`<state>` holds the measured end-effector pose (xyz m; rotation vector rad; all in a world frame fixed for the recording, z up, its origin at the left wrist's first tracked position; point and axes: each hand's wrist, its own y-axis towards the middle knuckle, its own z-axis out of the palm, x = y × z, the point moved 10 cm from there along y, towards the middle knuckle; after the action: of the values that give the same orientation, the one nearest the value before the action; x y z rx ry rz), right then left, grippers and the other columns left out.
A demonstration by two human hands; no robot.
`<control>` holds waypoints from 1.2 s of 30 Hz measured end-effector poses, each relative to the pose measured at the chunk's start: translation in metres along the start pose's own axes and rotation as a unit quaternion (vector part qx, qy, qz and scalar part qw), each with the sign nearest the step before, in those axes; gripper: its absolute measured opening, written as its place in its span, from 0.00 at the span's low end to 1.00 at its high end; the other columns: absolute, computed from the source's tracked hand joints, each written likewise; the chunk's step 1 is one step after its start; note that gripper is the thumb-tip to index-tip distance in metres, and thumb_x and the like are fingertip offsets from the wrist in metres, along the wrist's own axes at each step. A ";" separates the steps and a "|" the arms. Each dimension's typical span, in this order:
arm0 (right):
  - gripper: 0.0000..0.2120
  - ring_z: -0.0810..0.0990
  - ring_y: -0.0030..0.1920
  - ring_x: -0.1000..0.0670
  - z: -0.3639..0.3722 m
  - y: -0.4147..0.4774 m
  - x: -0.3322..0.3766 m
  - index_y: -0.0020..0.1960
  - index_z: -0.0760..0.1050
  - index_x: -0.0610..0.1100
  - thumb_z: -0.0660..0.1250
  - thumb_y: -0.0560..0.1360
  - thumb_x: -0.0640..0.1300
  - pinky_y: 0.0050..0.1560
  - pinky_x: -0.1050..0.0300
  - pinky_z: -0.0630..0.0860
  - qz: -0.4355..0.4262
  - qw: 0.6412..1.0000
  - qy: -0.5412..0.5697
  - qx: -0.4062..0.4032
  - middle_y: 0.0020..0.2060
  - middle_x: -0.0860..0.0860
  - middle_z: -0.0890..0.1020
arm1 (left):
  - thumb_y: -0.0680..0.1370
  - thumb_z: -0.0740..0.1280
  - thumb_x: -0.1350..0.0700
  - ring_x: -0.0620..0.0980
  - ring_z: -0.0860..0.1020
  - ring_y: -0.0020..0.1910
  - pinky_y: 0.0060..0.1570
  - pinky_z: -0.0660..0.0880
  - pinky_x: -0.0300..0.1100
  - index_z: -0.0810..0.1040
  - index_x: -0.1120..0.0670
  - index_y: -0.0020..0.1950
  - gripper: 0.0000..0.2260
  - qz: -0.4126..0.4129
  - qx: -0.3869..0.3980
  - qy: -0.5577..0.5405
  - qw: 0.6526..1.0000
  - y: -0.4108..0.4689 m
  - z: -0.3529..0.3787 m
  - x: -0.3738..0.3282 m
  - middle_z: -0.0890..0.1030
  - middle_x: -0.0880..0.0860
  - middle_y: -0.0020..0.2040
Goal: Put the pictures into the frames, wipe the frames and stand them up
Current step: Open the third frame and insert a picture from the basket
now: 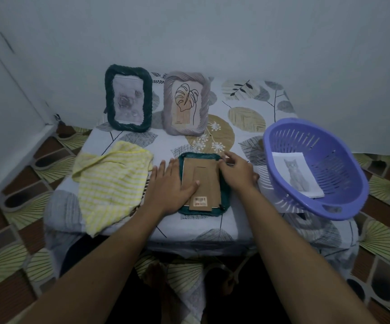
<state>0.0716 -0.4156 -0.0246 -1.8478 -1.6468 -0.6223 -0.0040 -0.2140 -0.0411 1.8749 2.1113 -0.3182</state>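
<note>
A dark green frame [202,212] lies face down at the table's front, its brown cardboard back [207,181] up. My left hand [169,183] lies flat across the frame's left side, thumb pressing the back. My right hand [237,170] pinches at the frame's upper right edge with curled fingers. Two frames stand at the back: a dark green one with a rose picture [128,100] and a grey-pink one with a leaf drawing [185,104]. A cat picture [295,174] lies in the purple basket [343,206]. A yellow striped cloth [111,181] lies to the left.
The low table [247,127] carries a leaf-print cover and stands against a pale wall. The purple basket overhangs its right side. Patterned floor shows on both sides and in front.
</note>
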 end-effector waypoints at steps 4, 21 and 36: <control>0.16 0.72 0.67 0.44 0.002 0.013 -0.004 0.59 0.81 0.60 0.66 0.74 0.64 0.70 0.42 0.60 0.045 0.999 -0.010 -0.008 0.59 0.54 0.82 | 0.77 0.53 0.29 0.56 0.50 0.80 0.78 0.43 0.53 0.50 0.56 0.81 0.42 0.001 -0.006 -0.006 1.000 0.000 -0.001 0.000 0.54 0.56 0.81; 0.13 0.71 0.67 0.44 -0.001 0.011 -0.001 0.59 0.82 0.59 0.67 0.76 0.55 0.69 0.44 0.58 0.060 0.997 -0.002 -0.052 0.59 0.53 0.83 | 0.76 0.54 0.28 0.56 0.51 0.80 0.78 0.44 0.52 0.52 0.55 0.81 0.43 0.001 -0.016 -0.022 1.000 0.001 0.000 0.004 0.56 0.54 0.81; 0.18 0.67 0.70 0.41 0.003 0.000 0.010 0.69 0.75 0.57 0.59 0.81 0.53 0.70 0.43 0.58 -0.034 0.996 -0.080 -0.012 0.66 0.47 0.78 | 0.76 0.54 0.28 0.56 0.51 0.80 0.78 0.44 0.52 0.52 0.56 0.81 0.43 -0.001 -0.013 -0.024 1.000 0.001 -0.001 0.003 0.56 0.55 0.81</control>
<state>0.0727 -0.4062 -0.0200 -1.9076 -1.8203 -0.5359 -0.0038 -0.2109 -0.0417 1.8336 2.0765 -0.3314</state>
